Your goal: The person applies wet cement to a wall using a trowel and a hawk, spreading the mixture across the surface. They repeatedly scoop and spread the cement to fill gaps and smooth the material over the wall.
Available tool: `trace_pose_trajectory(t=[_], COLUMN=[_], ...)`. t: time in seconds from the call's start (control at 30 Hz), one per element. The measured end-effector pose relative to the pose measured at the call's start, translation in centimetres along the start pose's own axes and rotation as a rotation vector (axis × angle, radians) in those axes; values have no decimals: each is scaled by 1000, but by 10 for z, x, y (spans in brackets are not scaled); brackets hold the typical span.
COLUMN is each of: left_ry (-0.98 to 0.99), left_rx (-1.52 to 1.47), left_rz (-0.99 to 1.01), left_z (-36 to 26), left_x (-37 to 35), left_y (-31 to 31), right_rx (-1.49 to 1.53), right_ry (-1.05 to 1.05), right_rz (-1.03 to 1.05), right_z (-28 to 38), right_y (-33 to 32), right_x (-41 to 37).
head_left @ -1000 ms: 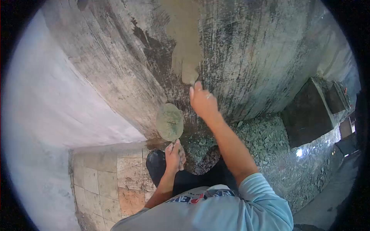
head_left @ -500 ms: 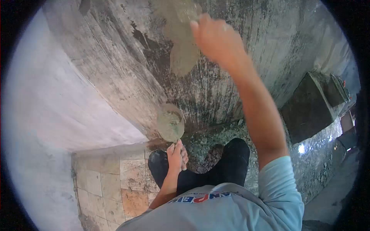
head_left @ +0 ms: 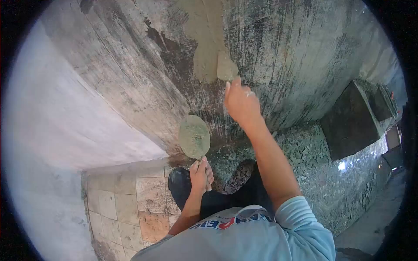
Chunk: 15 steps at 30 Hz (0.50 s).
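My right hand (head_left: 242, 101) is closed on the handle of a small trowel (head_left: 227, 67). Its blade lies against the wall at the right edge of a patch of wet grey mortar (head_left: 205, 50). Lower down, my left hand (head_left: 201, 175) is closed around the short handle of a round mortar pan (head_left: 194, 136), held out just in front of the wall. Grey mortar coats the face of the pan, with a rougher lump near its middle.
The stained wall (head_left: 278, 52) meets a pale wall (head_left: 87, 113) on the left. Dirty floor tiles (head_left: 126, 204) lie at lower left. Rubble (head_left: 305, 148) covers the ground along the wall's foot. A dark block-like object (head_left: 350, 124) stands at right. My knees are bent below the pan.
My right hand has come down the wall with the trowel, from the upper part of the mortar patch to its lower right edge. My left hand and the pan have barely moved.
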<state>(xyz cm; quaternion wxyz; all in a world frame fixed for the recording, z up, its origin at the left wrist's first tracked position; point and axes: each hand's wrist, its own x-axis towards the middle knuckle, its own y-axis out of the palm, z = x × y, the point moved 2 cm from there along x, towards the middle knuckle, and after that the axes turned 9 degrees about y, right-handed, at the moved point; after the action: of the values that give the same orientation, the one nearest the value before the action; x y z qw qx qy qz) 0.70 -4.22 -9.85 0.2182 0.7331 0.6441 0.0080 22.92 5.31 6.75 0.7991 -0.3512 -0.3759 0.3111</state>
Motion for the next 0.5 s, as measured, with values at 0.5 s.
trace_pose_trajectory(t=[0.5], left_ry=[-26], left_rx=[-7], left_rz=[-5], left_z=[9], left_x=[-11], left_y=[-12], right_rx=[638], right_ry=[365], right_rz=[521], right_z=[-79], right_y=[80], right_x=[-116])
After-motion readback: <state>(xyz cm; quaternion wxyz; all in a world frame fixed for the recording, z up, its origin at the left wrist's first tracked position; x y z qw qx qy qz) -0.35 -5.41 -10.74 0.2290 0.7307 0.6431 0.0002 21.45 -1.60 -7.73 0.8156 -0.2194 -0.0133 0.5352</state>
